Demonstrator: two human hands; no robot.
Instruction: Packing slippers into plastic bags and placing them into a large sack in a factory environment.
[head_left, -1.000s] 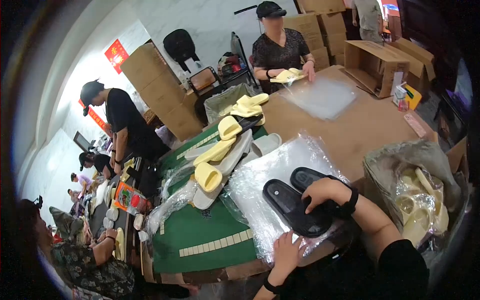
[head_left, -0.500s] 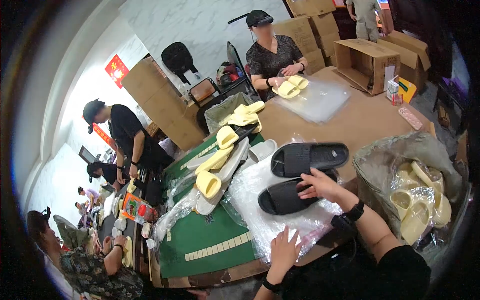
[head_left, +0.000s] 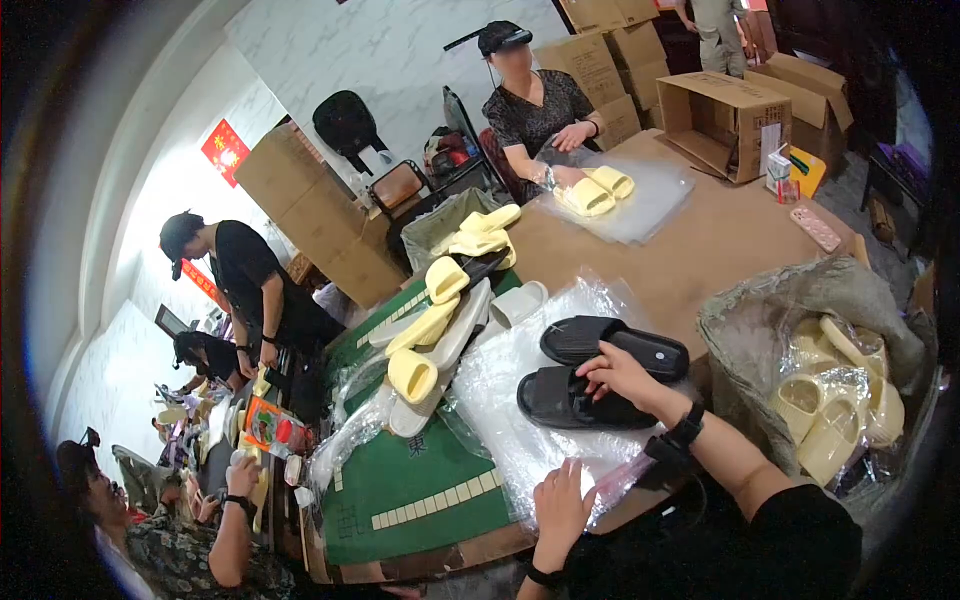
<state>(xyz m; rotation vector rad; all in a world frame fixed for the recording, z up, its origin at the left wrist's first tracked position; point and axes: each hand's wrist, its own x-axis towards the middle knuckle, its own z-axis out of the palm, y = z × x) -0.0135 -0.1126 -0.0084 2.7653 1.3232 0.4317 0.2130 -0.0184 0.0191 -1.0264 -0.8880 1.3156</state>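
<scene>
Two black slippers, a far one (head_left: 655, 358) and a near one (head_left: 545, 398), lie side by side with their straps at the left. Beneath them is a stack of clear plastic bags (head_left: 485, 400). My right hand (head_left: 625, 378) reaches over the near slipper from the right, its fingers bent and apart, with the fingertips by its strap. Whether they press on it I cannot tell. My left hand (head_left: 562, 505) rests flat on the bags near the table's front edge, fingers stretched out.
Yellow slippers (head_left: 412, 375) and grey slippers (head_left: 465, 320) lie on a green mat (head_left: 440, 470) at left. At right a sack (head_left: 740, 330) holds bagged cream slippers (head_left: 830, 445). Across the table (head_left: 590, 255), a person (head_left: 540, 105) handles yellow slippers. An open carton (head_left: 725, 120) stands beyond.
The black slippers now lie closer together, with their straps plainly showing at the left. My right hand's fingers have bent more. My left hand stays on the bags.
</scene>
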